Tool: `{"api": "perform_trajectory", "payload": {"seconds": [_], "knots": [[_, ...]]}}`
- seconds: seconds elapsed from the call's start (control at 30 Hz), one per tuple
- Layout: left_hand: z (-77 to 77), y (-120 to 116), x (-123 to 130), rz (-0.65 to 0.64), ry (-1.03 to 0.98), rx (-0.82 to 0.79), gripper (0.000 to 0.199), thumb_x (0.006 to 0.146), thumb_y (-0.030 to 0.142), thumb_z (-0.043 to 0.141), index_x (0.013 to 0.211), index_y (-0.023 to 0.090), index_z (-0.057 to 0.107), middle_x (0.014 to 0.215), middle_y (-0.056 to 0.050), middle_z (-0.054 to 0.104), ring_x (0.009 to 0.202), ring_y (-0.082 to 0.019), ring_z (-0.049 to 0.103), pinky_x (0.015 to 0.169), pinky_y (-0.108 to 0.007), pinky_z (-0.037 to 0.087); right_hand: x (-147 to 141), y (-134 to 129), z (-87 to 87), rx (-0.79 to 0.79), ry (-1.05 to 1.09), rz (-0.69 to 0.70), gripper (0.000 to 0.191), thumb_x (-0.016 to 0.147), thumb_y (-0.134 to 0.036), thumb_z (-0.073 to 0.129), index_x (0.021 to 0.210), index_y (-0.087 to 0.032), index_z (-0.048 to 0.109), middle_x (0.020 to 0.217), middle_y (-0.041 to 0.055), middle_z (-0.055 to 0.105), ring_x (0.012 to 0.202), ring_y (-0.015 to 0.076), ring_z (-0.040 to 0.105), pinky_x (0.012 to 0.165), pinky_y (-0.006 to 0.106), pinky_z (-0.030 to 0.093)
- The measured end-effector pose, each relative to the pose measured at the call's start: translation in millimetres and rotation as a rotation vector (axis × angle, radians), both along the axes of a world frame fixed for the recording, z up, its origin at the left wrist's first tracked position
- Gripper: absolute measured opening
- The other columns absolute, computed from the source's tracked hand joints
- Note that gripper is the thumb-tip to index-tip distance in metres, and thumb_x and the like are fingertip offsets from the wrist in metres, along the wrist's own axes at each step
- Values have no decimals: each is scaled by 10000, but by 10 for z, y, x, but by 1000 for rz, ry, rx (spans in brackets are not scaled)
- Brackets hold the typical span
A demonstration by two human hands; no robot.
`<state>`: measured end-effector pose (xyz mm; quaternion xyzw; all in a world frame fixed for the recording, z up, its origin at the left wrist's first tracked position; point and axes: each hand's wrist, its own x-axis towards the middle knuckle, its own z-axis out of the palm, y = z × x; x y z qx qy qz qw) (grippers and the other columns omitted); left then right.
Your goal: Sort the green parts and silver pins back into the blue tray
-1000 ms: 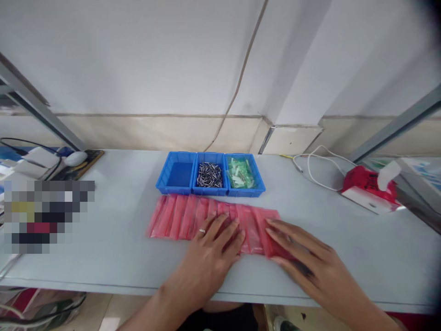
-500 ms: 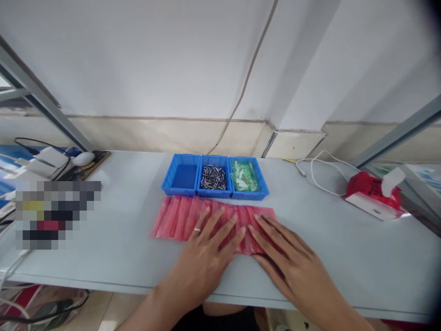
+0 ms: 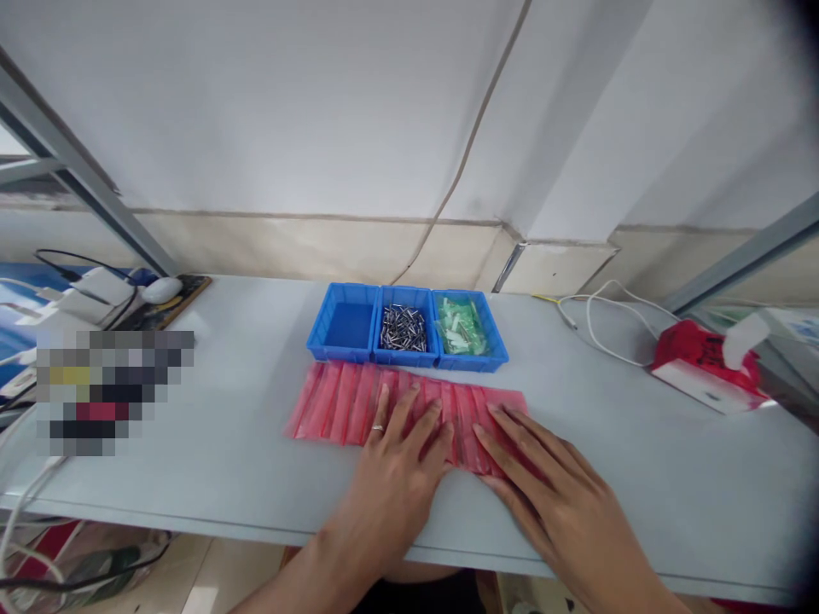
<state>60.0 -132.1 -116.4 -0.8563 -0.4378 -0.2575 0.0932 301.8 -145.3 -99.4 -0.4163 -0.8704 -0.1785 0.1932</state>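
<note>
White mouse (image 3: 161, 290) far L on dark mat. Pink plastic bags (image 3: 333, 401) in overlapping row mid surface (image 3: 640, 477), just below blue 3-bay tray (image 3: 349, 328): metal pins (image 3: 403, 329) mid bay, green pieces (image 3: 459, 326) R bay. L hand (image 3: 390, 477), ringed, and R hand (image 3: 537, 469) both flat, open on bags, no grip. Red tissue box (image 3: 688, 345) far R.
</note>
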Motion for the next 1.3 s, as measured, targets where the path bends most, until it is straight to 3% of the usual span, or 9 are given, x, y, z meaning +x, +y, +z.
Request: {"api": "perform_trajectory", "payload": {"seconds": [0.3,0.53,0.63,0.77,0.87,0.97,1.1,1.2,1.3], "knots": [[58,-15,-388,95,38,-17,426,1046,350,555,1471,316,573,1567,2,558,1481,-394,467,1154,-724,467,-78,148,-81,24,-13,9,353,1061,-238,542,1385,-170,663,1477,120,650,1380,317,596,1044,465,558],[84,21,-401,96,22,63,445,1031,253,569,1474,204,568,1580,-91,537,1477,-383,484,1131,-681,518,-206,219,17,12,51,2,405,1031,-393,602,1293,-99,694,1458,197,634,1355,379,579,1062,563,534],[175,-6,-740,40,52,96,446,1016,185,572,1461,157,570,1571,-135,539,1501,-379,461,1132,-658,526,-210,259,61,-3,57,32,373,1037,-379,596,1264,-105,707,1375,178,690,1264,343,630,998,514,568],[245,53,-1295,-64,111,31,411,1021,116,518,1422,164,593,1569,-131,542,1473,-296,520,1094,-476,604,-200,324,71,-5,24,72,342,1054,-325,558,1265,-102,710,1334,157,721,1240,321,646,985,488,575],[246,149,-1502,-80,124,25,406,1021,99,511,1412,167,598,1494,-108,621,1365,-272,626,1012,-434,651,-223,336,62,16,7,83,325,1054,-289,546,1260,-103,716,1331,146,727,1244,319,646,997,483,572],[260,195,-1526,-100,129,40,372,1017,102,527,1370,156,631,1397,-103,693,1249,-256,700,952,-419,674,-249,300,93,0,13,72,363,1038,-317,580,1300,-93,695,1366,167,700,1279,340,619,1022,511,561],[424,223,-1460,-127,58,-24,359,1018,244,612,1365,155,642,1362,-124,705,1307,-278,656,998,-443,656,-261,325,259,-32,80,86,454,1014,-388,630,1377,-115,649,1431,191,643,1310,361,586,1038,549,552],[625,437,-1339,-178,-38,-27,342,1010,245,638,1339,154,658,1368,-133,697,1352,-264,620,1085,-442,610,-313,575,430,-24,100,129,344,1035,-286,596,1340,-155,684,1363,157,680,1188,299,648,1013,492,575],[759,855,-1153,-215,23,12,358,1020,312,626,1341,159,665,1466,-152,633,1395,-293,597,1113,-482,588,-425,988,530,-71,61,152,318,1053,-283,556,1303,-193,730,1275,145,687,1117,284,662,997,493,582]]}}
